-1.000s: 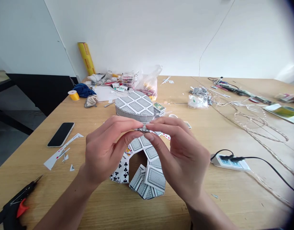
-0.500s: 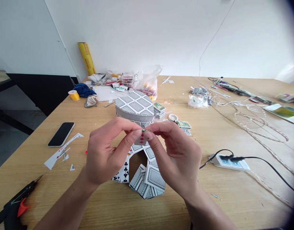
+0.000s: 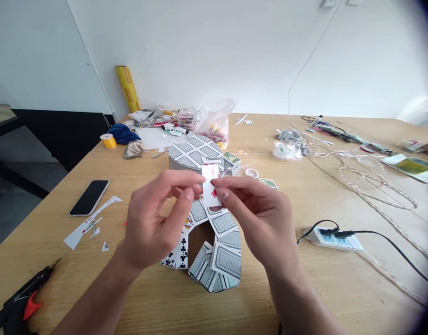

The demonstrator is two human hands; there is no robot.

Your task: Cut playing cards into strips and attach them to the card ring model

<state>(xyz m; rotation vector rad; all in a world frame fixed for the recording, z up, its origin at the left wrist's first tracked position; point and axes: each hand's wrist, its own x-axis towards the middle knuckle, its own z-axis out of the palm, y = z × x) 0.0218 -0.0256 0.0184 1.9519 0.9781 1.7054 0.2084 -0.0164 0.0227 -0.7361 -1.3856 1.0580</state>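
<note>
Holding a diamond-marked card (image 3: 207, 188) above a curved band of cards (image 3: 225, 225)

With the held card taken as the centre of the clock face, the right hand (image 3: 266, 218) is seen at 4 o'clock, and the card is pinched between its thumb and forefinger. The left hand (image 3: 149, 216) is placed at 8 o'clock, fingers curled and thumb parted from the card; its forefinger is raised to the card's 9 o'clock edge, but whether that edge is touched cannot be told. The card is held in the air, red diamonds shown on its white face, with a short strip bent at its 12 o'clock end.

The curved band is laid at 6 o'clock on the wooden table (image 3: 147, 307), clubs shown along one side and patterned backs along the other. An oval card-covered box (image 3: 186, 151), partly hidden, is set at 11 o'clock. A stack of cards (image 3: 231, 159) is found between 1 and 2, a power strip (image 3: 336, 238) between 3 and 4. A glue gun (image 3: 22, 298) is laid at 8, a phone (image 3: 89, 197) at 9, and paper scraps (image 3: 74, 238) are scattered between them.
</note>
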